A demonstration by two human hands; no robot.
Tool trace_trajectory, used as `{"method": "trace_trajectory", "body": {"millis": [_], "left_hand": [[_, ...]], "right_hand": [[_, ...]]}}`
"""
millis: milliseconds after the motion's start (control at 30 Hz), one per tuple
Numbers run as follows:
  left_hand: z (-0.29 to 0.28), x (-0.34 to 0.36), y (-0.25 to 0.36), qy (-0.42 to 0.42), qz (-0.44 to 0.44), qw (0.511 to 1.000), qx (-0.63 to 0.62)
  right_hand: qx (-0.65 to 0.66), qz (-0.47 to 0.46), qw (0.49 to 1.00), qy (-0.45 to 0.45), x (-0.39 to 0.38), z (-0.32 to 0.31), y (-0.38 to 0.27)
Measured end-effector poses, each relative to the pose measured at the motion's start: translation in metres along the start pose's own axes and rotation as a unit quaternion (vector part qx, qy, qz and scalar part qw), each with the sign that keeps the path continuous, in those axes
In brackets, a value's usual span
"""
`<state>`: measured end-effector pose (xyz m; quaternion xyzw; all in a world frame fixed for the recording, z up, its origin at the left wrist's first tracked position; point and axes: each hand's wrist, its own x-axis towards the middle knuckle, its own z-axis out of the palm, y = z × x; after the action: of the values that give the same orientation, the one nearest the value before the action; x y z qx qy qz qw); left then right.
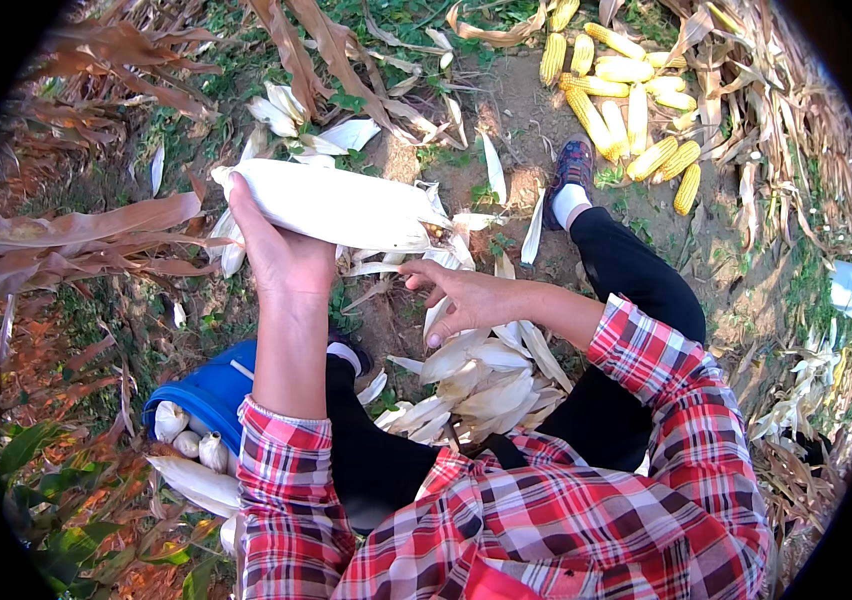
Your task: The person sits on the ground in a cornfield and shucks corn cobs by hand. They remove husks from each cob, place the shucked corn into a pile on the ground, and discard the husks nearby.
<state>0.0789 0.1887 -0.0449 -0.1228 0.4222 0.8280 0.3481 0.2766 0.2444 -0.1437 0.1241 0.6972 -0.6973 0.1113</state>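
Observation:
My left hand (276, 250) grips a long corn ear (341, 205) still wrapped in pale husk, holding it level in front of me. My right hand (461, 295) hovers just below the ear's right tip, fingers spread and holding nothing. A heap of stripped white husks (476, 385) lies under my right forearm, between my black-trousered legs. Both sleeves are red plaid.
A pile of several husked yellow cobs (626, 100) lies on bare soil at the upper right, beyond my right foot (571, 170). A blue bucket (206, 390) with unhusked ears sits at my lower left. Dry brown stalks and leaves (76, 235) ring the spot.

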Motion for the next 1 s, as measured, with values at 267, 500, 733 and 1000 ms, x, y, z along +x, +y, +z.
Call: {"method": "trace_trajectory", "body": {"millis": [267,500,733,1000], "left_hand": [[-0.002,-0.003,0.003,-0.197,-0.085,0.974,0.078],[0.014,-0.034,-0.009,-0.363,-0.108,0.869,0.319],[0.012,-0.042,-0.053,-0.358,-0.051,0.85,0.384],[0.0,-0.04,-0.077,-0.226,-0.16,0.947,0.162]], "right_hand": [[0.48,-0.178,0.83,0.224,0.018,-0.077,-0.068],[0.58,-0.169,0.688,0.403,0.02,-0.114,-0.077],[0.274,-0.231,0.828,0.431,0.034,-0.092,-0.089],[0.318,-0.22,0.804,0.451,0.046,-0.065,-0.114]]}}
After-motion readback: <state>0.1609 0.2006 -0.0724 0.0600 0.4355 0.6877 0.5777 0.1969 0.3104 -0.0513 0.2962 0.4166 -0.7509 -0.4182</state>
